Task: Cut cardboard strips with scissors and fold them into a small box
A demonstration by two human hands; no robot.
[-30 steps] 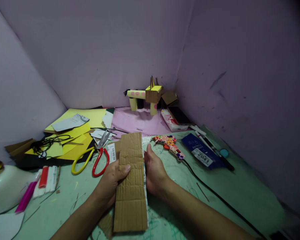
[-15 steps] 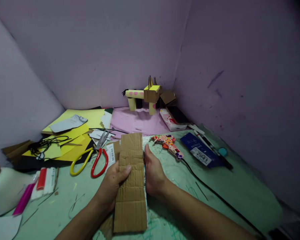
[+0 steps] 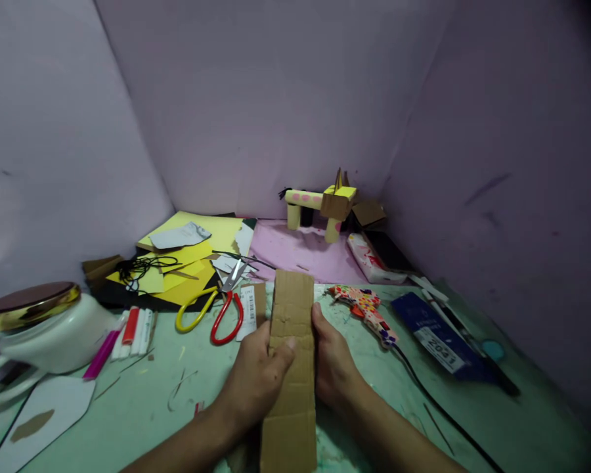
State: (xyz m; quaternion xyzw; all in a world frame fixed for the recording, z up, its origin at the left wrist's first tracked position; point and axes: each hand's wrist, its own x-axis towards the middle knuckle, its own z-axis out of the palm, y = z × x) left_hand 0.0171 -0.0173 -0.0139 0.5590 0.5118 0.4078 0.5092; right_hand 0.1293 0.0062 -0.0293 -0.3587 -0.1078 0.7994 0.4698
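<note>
A long, creased brown cardboard strip [image 3: 291,410] stands out from me over the table, held between both hands. My left hand [image 3: 256,374] is closed on its left side, with the thumb pressed on the top face and the other fingers underneath. Along the right edge, my right hand [image 3: 335,364] grips the strip, thumb upright against the side; its fingers are mostly hidden behind the cardboard. Scissors [image 3: 221,295] with one yellow and one red handle lie to the left of the strip. On the right is a flower-patterned hot glue gun [image 3: 367,312] with a black cord.
A yellow-and-pink paper animal figure [image 3: 320,200] stands at the back on pink cloth [image 3: 295,253]. Yellow paper sheets [image 3: 182,259] and black string [image 3: 145,268] lie left. Markers [image 3: 136,335] sit by a white teapot-like vessel [image 3: 59,341]. A blue packet [image 3: 446,338] lies right.
The view has swung left, so everything sits further right in the picture. The cardboard strip now looks narrower, tilted, and my left hand reaches further over it. Both hands keep their hold.
</note>
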